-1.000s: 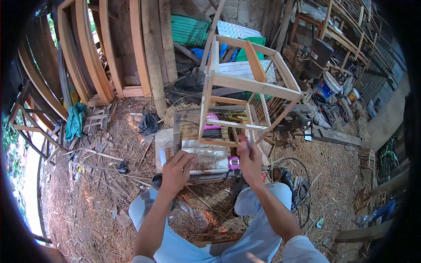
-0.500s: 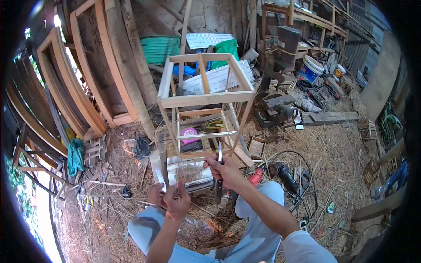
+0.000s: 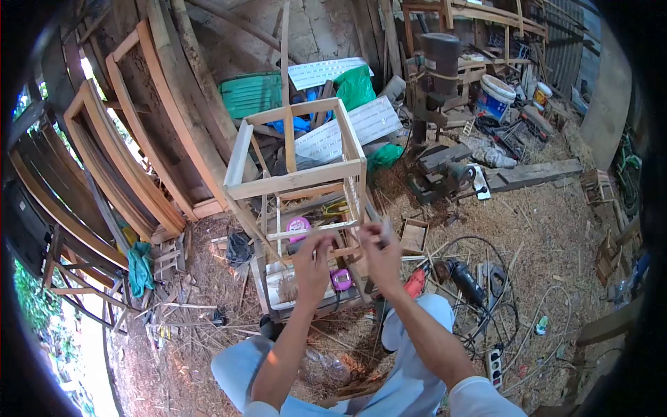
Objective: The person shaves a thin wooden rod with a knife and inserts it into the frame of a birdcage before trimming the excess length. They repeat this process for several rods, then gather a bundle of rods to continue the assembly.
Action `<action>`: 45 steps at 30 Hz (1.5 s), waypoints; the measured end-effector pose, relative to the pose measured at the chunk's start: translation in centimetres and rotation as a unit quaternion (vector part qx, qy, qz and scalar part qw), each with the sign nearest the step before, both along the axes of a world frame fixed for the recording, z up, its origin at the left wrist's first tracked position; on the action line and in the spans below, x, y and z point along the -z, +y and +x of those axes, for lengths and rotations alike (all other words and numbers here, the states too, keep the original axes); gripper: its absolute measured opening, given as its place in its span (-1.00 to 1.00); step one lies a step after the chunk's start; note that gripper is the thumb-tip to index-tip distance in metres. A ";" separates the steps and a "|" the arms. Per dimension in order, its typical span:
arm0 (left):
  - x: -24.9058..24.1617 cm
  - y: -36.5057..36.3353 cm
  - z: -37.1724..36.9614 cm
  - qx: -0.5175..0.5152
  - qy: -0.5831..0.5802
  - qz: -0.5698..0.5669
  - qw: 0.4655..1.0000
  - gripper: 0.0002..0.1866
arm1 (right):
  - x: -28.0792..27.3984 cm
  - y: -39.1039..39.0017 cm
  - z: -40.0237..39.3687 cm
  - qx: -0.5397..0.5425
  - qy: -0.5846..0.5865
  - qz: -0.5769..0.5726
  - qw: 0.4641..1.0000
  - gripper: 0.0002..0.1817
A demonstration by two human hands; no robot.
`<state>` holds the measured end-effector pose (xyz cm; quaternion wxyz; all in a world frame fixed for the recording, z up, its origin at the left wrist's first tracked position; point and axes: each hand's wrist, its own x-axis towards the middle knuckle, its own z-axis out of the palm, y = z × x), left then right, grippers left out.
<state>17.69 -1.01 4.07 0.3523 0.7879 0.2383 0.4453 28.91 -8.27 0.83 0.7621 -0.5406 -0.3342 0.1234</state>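
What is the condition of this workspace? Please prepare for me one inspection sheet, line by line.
Surface: low bench, partly covered; a pink object lies on it.
Job's things: open wooden frame, upright at the bench.
Clutter: wood shavings and scraps across the floor.
Hands: left hand and right hand near the frame; blurred, grip unclear.
Cables: black cable looped on the floor, right side.
Surroundings: door-like frames leaning at left.

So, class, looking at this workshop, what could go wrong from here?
The wooden frame might tip if the left hand or right hand knocks it. The power tool lying near the right knee could trip someone standing up. Wood shavings around the power strip might catch fire if it sparked.
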 end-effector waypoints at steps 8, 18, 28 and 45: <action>1.2 5.3 3.4 0.117 -0.067 -0.052 0.990 -0.86 | 1.6 -0.6 3.6 0.102 0.002 -0.117 0.988 -0.78; 1.0 5.9 4.2 0.133 -0.013 -0.011 0.991 -0.86 | 2.1 -0.1 3.1 0.064 -0.043 -0.130 0.988 -0.78; -0.1 5.8 3.7 0.147 0.013 0.007 0.989 -0.86 | 3.0 0.7 2.7 0.047 -0.044 -0.153 0.986 -0.80; 0.7 7.0 4.0 0.182 -0.013 -0.022 0.983 -0.82 | 2.5 1.0 1.4 0.061 -0.051 -0.155 0.985 -0.80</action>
